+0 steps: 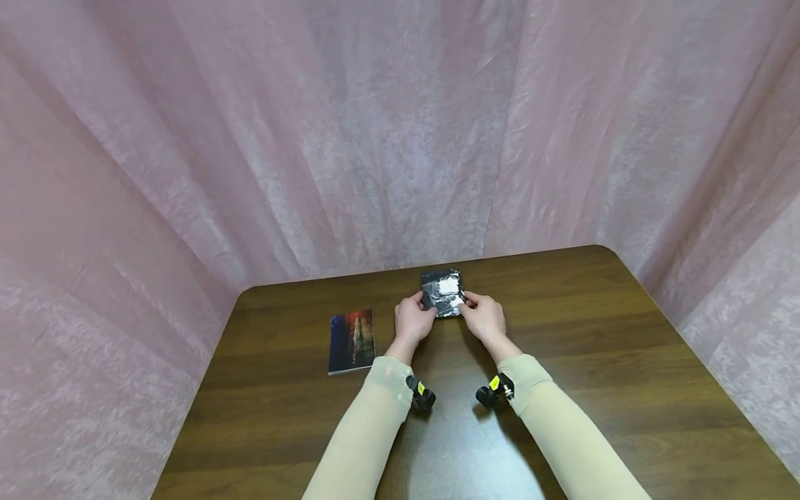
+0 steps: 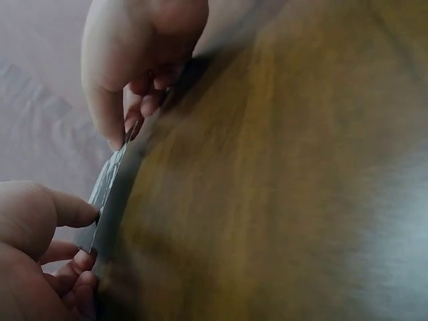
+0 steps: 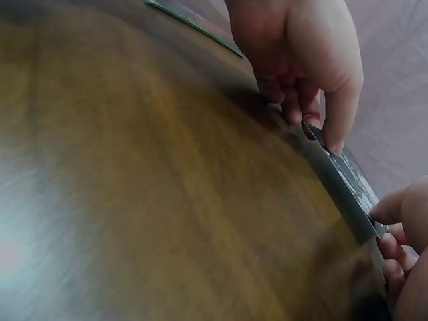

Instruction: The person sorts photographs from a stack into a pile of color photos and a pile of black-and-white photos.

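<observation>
Foil packet [image 1: 443, 292] | near edge hidden by left hand [image 1: 413, 319], right hand [image 1: 484, 317]

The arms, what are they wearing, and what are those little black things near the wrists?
Both arms wear snug beige sleeves down to the wrists. The hands are bare. A small black camera with a yellow mark is strapped at the left wrist and another at the right wrist.

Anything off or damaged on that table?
Nothing stands out. The left hand and right hand pinch the near corners of a dark shiny packet, whose crinkled surface looks like normal foil glare. A booklet lies flat on the wooden table to the left, slightly skewed. No spills.
</observation>
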The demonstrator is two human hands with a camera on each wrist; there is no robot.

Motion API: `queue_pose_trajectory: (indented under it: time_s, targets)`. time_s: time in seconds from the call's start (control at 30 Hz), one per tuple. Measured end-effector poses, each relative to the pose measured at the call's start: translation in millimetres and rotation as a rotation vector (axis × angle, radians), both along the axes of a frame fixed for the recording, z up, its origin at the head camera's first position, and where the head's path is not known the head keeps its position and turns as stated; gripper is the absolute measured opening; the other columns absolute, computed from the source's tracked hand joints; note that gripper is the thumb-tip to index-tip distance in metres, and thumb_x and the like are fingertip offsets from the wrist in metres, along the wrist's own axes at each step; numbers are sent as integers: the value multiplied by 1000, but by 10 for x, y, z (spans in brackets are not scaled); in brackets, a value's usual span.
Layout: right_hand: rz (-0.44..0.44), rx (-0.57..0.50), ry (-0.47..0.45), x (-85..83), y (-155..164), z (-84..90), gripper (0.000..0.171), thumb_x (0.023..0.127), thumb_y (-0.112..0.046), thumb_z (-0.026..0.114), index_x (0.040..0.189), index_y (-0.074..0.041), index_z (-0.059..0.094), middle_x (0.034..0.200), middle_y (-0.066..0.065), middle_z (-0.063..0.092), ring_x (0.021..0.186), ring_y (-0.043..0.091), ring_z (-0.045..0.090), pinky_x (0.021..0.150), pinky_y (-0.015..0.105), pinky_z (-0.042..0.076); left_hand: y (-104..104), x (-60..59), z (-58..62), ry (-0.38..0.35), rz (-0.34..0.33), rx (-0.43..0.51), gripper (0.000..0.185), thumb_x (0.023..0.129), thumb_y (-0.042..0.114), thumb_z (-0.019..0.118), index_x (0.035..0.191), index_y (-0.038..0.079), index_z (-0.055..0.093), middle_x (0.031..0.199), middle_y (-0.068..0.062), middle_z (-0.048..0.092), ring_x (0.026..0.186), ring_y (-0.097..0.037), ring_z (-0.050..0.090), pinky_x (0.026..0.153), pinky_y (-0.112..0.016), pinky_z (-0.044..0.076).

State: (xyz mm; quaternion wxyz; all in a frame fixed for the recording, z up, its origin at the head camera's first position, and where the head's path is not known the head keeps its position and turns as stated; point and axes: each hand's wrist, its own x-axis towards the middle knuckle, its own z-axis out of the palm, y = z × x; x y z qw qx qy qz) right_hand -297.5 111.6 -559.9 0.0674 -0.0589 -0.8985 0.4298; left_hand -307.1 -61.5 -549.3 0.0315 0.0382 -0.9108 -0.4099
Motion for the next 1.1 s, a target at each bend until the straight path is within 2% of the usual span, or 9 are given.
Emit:
queue_pose_trajectory:
  time_s: [0.2,0.37,0.57,0.83,1.1]
  targets:
    - [-4,78,-44,-127,-45,-55,47,98,-24,66,142,-9,71,119,11,77,120,45,62,99,53,46,34,-78,12,-49,24,-97,56,96,26,74,147,3,65,131,-14,73,129,-41,57,108,-48,46]
    - [-23,120,-53,-152,-63,-107,46,100,-26,66,143,-11,71,119,11,76,119,44,59,100,52,44,54,-84,17,-98,19,-151,56,99,31,72,149,6,64,144,-16,65,132,-41,55,109,-49,46]
    - [-34,151,-11,-163,-94,-165,47,101,-28,64,144,-11,69,123,13,73,119,45,56,100,51,43,49,-79,55,-95,13,-179,56,101,29,71,151,7,62,144,-22,60,133,-41,53,111,-50,45]
    - [-33,193,11,-159,-111,-234,49,100,-32,66,144,-13,70,129,16,70,119,45,55,100,52,45,21,-62,31,-91,-4,-189,56,102,28,71,153,7,60,143,-22,59,130,-40,53,108,-49,46]
    - [-30,212,29,-153,-107,-206,47,102,-33,67,144,-14,70,127,15,71,118,44,57,99,51,46,2,-104,23,-82,-14,-221,56,101,29,72,152,8,61,142,-22,59,129,-41,54,108,-49,46]
